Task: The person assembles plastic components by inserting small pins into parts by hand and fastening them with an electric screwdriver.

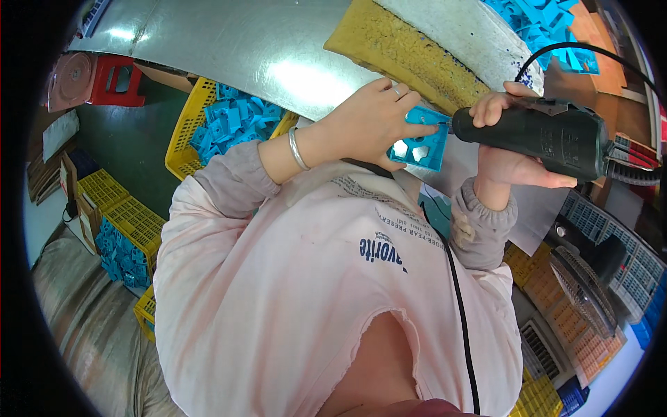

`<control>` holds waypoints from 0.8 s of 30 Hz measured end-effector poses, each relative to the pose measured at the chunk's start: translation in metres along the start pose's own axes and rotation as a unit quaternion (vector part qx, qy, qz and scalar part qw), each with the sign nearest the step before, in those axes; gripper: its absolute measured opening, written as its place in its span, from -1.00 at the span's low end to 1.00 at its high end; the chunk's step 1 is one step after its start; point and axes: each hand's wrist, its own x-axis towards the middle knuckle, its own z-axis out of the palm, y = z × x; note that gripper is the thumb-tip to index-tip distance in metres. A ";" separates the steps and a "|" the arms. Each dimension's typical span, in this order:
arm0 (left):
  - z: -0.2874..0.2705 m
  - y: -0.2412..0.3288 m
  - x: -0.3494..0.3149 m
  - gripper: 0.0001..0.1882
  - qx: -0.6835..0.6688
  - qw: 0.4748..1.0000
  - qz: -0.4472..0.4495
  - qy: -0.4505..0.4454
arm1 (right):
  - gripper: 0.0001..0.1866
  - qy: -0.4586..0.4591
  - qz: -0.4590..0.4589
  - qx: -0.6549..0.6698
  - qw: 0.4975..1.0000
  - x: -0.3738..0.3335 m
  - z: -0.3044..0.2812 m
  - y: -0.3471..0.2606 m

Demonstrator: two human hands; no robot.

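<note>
My left hand point(368, 118), with a ring and a metal bangle, grips a small open-sided blue plastic housing point(434, 157) with holes in its floor. One finger reaches across the inside of the housing. My right hand point(499, 167) is wrapped around a black corded electric screwdriver point(549, 135) lying level, its nose pointing left. The narrow tip of the tool meets the right side of the housing; whether it sits on a screw is hidden.
Beyond my hands, a yellow-and-white padded slab point(417, 52) lies on the metal table point(208, 31). More blue parts point(538, 28) are piled at the far right. A yellow basket point(182, 142) of blue parts stands left; a fan point(582, 288) is at right. A black cable point(455, 299) crosses my shirt.
</note>
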 end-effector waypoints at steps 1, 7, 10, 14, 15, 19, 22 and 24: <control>-0.001 0.002 -0.001 -0.33 0.004 1.000 -0.002 -0.009 | 0.32 0.000 -0.005 0.000 1.000 -0.002 -0.002 -0.001; -0.001 0.002 -0.005 -0.30 0.015 1.000 -0.004 0.009 | 0.36 -0.041 -0.111 0.016 0.993 -0.001 -0.008 -0.029; -0.008 0.004 -0.001 -0.29 0.009 1.000 0.016 0.014 | 0.37 -0.023 -0.154 -0.015 0.988 0.002 -0.016 -0.046; -0.023 0.003 -0.011 -0.20 0.002 0.992 0.014 0.125 | 0.29 0.077 -0.171 -0.002 0.982 0.006 -0.024 -0.038; -0.026 -0.001 -0.015 -0.17 0.003 0.988 -0.006 0.153 | 0.27 0.087 -0.176 -0.026 0.980 0.008 -0.029 -0.034; -0.050 -0.038 -0.044 -0.07 0.038 0.956 -0.185 0.227 | 0.21 0.143 -0.155 -0.091 0.973 0.014 -0.033 -0.015; -0.056 -0.084 -0.085 -0.12 0.102 0.914 -0.322 0.226 | 0.18 0.153 -0.121 -0.106 0.975 0.018 -0.037 -0.001; -0.063 -0.104 -0.103 -0.16 0.120 0.895 -0.380 0.201 | 0.17 0.147 -0.103 -0.120 0.976 0.020 -0.036 0.004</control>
